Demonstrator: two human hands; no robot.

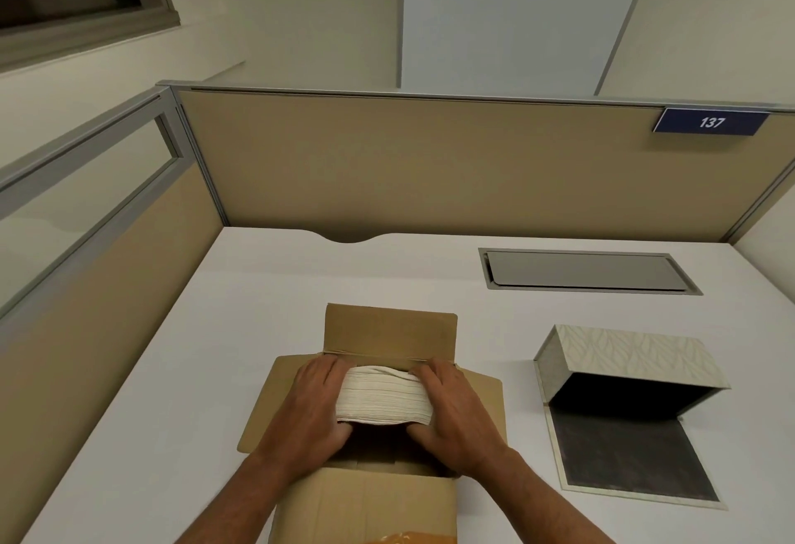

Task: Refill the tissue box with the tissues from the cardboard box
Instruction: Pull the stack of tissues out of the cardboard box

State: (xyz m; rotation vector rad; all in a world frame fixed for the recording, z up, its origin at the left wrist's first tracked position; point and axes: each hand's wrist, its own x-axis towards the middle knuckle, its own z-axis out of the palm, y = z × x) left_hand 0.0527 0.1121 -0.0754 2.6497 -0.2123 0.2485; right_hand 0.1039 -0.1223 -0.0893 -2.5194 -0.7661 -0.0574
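Clamping tissue stack [384, 395] at both ends: left hand [316, 403], right hand [454, 406]. Soft, light, floppy; support underneath over cardboard box [365, 500].

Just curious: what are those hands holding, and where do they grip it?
A stack of white tissues, gripped at its two ends: left hand, right hand, over the open cardboard box.

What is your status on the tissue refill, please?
Left hand and right hand both clamped on tissue stack, over open cardboard box. Tissue box open at right, empty. Path clear.
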